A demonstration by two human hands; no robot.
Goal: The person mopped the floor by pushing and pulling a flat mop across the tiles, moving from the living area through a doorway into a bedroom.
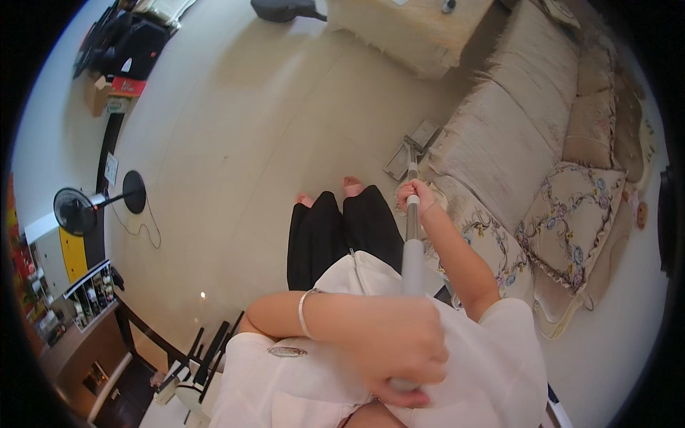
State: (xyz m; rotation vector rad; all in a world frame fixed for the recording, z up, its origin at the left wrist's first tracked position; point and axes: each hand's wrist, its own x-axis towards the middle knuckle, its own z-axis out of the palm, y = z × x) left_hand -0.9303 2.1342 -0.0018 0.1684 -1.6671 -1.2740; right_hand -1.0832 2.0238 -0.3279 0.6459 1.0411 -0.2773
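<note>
A flat mop's pole runs down from my chest past my right thigh. My left hand, slightly blurred and with a bangle on the wrist, is closed around the grip end near my chest. Farther down the pole, my right hand has its fingers wrapped around the shaft. The rectangular flat mop head lies on the tiled floor, close beside the sofa's front edge.
To the right stands a sofa with fringed covers and floral cushions. A cloth-covered table and a dark instrument-like case are ahead. On the left, a standing fan trails its cord over the floor. Chairs stand behind left.
</note>
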